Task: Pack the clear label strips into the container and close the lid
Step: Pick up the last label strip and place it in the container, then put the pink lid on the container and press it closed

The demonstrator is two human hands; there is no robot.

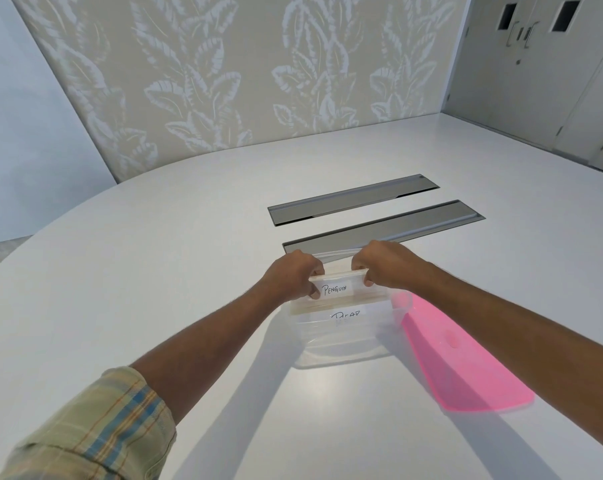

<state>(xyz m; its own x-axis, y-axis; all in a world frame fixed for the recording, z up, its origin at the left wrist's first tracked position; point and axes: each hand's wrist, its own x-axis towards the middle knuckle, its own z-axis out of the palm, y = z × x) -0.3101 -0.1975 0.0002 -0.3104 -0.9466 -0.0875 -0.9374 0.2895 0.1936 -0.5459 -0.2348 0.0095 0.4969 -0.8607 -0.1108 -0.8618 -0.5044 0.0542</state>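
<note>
Beside the clear container (341,344), touching its right wall: pink lid (466,362), flat on the white table (154,271), long axis running toward the near right. Just beyond the container's far rim: two grey cable hatches (383,223), set flush, nothing raised to block the way. Over the container's far half: bundle of clear label strips (338,289), long axis left to right, top card reading "PENGUIN", pinched at its ends by left hand (293,275) and right hand (383,265), both closed on it. Lower inside the container: another label (348,314), partly hidden. Left of the container and nearer: bare tabletop, table edges well apart from it.
</note>
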